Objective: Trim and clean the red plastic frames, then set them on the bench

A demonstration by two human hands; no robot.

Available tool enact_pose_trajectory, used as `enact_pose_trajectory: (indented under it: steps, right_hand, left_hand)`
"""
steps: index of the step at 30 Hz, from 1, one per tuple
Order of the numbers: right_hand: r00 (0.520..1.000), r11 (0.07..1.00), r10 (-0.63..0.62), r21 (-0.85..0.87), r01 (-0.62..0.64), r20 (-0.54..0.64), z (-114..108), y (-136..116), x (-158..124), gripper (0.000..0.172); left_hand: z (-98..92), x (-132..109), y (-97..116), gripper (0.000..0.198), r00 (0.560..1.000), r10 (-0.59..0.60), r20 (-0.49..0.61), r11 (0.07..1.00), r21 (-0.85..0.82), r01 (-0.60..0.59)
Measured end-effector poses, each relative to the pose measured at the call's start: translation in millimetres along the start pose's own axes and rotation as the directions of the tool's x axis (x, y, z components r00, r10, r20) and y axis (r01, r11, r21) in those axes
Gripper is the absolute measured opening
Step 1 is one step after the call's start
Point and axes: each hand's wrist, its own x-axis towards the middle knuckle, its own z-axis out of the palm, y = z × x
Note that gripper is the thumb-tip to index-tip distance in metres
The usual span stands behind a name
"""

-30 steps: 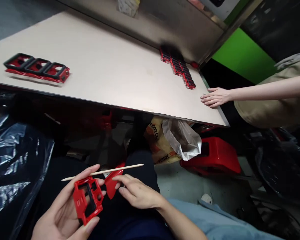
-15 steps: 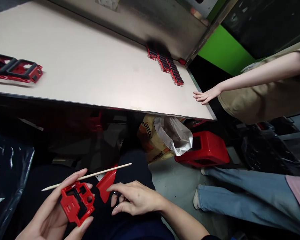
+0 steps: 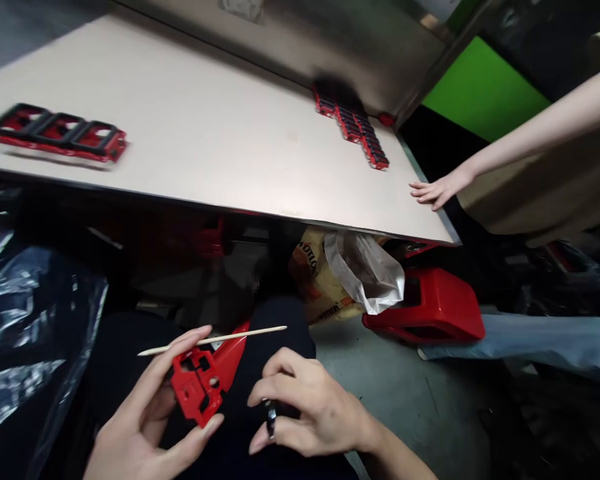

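A left hand pinches a red moulded-plastic frame between thumb and fingers, a slim pale wooden stick lying across its fingertips. The right hand, curled and gripping nothing visible, sits just beside it, a dark ring on one finger. Across a pale tabletop, a co-worker's hand rests near the edge.
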Motion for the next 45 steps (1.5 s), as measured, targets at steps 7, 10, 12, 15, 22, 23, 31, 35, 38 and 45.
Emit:
enact_pose_trajectory:
  steps: [7, 10, 12, 15, 22, 23, 31, 35, 38, 45]
  right_hand:
    - [0.976, 0.992, -0.031, 0.112, 0.057, -0.217, -8, -17, 11, 0.028]
    - [0.974, 0.989, -0.068, 0.114, 0.094, -0.217, -2, -18, 19, 0.029]
    - [0.973, 0.984, -0.084, 0.134, 0.115, -0.215, 3, -16, 23, 0.029]
    - [0.974, 0.979, -0.108, 0.146, 0.139, -0.202, 9, -12, 27, 0.027]
    - [0.992, 0.988, -0.114, 0.102, 0.120, -0.059, 7, -11, 29, 0.023]
    - [0.993, 0.990, -0.107, 0.092, 0.110, -0.042, 6, -11, 29, 0.023]
    - [0.992, 0.992, -0.128, 0.009, 0.128, -0.015, 3, -15, 29, 0.015]
    - [0.990, 0.990, -0.143, -0.019, 0.142, -0.006, 1, -15, 29, 0.011]
    - [0.990, 0.990, -0.141, -0.017, 0.141, 0.012, 0, -14, 28, 0.009]
    - [0.985, 0.983, -0.160, -0.076, 0.164, 0.063, 0, -14, 28, 0.012]
  left_hand:
    - [5.7, 0, 10, 0.057, 0.997, 0.081, -0.008, 0.996, -0.028, -0.082]
    - [5.2, -2, 9, 0.059, 0.997, 0.083, -0.002, 0.996, -0.026, -0.084]
    - [4.7, -2, 9, 0.061, 0.997, 0.080, 0.012, 0.997, -0.023, -0.080]
    - [4.0, -3, 9, 0.062, 0.997, 0.072, 0.020, 0.997, -0.033, -0.072]
    - [4.2, -4, 12, 0.063, 0.996, 0.093, -0.002, 0.996, -0.001, -0.093]
    - [4.3, -4, 12, 0.062, 0.994, 0.106, -0.005, 0.994, 0.010, -0.106]
    - [3.2, -3, 13, 0.067, 0.994, 0.112, 0.018, 0.993, 0.026, -0.112]
    - [2.5, -2, 12, 0.070, 0.994, 0.105, 0.037, 0.994, 0.033, -0.106]
    - [2.7, -2, 11, 0.069, 0.992, 0.116, 0.040, 0.992, 0.041, -0.117]
    - [3.4, -1, 13, 0.066, 0.988, 0.145, 0.045, 0.988, 0.053, -0.148]
